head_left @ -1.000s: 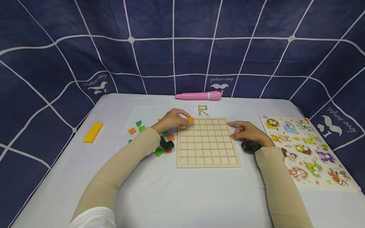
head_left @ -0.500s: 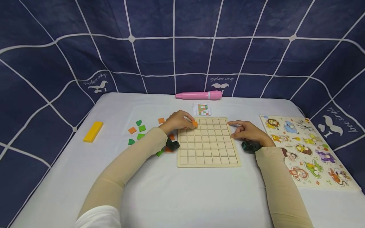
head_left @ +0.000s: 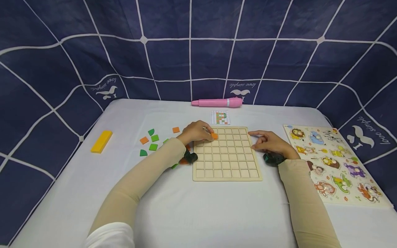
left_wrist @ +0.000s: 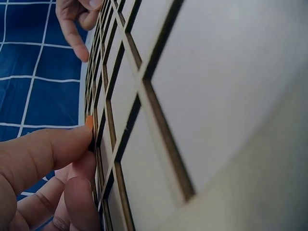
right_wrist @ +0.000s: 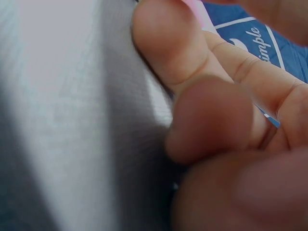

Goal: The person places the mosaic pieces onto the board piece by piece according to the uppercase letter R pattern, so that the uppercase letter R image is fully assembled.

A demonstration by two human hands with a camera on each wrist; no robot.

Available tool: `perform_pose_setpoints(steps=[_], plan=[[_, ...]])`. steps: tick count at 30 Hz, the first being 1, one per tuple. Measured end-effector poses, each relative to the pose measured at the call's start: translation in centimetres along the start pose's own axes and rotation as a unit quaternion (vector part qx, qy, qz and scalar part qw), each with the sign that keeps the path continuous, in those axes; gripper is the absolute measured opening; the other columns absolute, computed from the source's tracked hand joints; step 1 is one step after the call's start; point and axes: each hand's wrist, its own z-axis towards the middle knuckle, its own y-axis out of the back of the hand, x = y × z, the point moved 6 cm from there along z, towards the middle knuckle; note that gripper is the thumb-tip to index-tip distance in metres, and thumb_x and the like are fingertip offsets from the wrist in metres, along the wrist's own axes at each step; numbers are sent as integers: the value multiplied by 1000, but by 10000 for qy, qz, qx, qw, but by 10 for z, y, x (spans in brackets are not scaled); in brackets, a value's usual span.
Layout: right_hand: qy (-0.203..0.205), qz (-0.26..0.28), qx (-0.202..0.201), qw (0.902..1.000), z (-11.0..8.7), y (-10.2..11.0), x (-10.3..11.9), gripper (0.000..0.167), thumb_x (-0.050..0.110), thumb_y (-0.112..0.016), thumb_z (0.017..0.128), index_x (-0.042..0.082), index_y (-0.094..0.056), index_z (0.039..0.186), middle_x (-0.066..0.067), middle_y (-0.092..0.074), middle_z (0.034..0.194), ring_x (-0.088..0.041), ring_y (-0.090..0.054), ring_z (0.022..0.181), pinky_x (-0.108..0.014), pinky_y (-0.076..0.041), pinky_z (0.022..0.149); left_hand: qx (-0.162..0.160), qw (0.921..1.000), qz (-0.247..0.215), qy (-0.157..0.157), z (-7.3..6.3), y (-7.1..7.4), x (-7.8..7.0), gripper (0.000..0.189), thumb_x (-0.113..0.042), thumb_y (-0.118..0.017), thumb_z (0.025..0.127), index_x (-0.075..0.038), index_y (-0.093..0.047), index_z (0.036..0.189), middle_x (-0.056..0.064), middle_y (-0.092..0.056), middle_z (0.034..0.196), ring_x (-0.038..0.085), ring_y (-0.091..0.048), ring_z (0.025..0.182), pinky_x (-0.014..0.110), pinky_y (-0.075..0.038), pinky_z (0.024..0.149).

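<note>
My left hand [head_left: 197,131] pinches an orange square tile [head_left: 214,136] over the upper left of the wooden grid board [head_left: 227,179]. In the left wrist view the tile [left_wrist: 89,121] shows as a small orange edge at the fingertips, right at the grid ridges. My right hand [head_left: 270,143] lies along the board's right edge. Its index finger reaches to the upper right corner and its thumb touches the side lower down, while the other fingers curl under. The right wrist view shows that hand [right_wrist: 211,115] close up against the white cloth.
Several orange and green tiles [head_left: 154,138] lie left of the board, some hidden by my left forearm. Behind it are a pattern card [head_left: 221,117] and a pink microphone-shaped thing [head_left: 217,102]. A yellow block [head_left: 101,141] lies far left, an animal puzzle board [head_left: 336,162] right.
My left hand has moved right and slightly down over the grid, bringing the orange tile from the board's top edge down to the cells. The right hand stays at the board's edge.
</note>
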Motion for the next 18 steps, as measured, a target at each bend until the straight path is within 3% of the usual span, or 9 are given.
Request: perform_pose_setpoints(steps=[3,7,18], plan=[[29,28,-9,10000,0,1,0,70,-2,-77,95,-13,-44,156,2,-63,75,-8,-46,60,-25,-37,55,-54,9999,119,-39,1,0,-1,28,-33,-89,89,-25,-82,115,-2,-76,119,23,-67,108,45,-52,92],[29,42,-13,10000,0,1,0,70,-3,-77,95,-13,-44,156,2,-63,74,-8,-46,60,-24,-37,54,-69,9998,184,-44,4,-1,-1,28,-33,-89,89,-26,-82,115,0,-74,130,25,-66,115,47,-52,93],[37,-12,6,10000,0,1,0,69,-2,-77,95,-14,-45,155,2,-62,75,-8,-47,61,-24,-38,55,187,9997,165,-56,1,-2,-1,33,-32,-87,91,-27,-79,122,0,-74,129,21,-66,109,44,-50,93]])
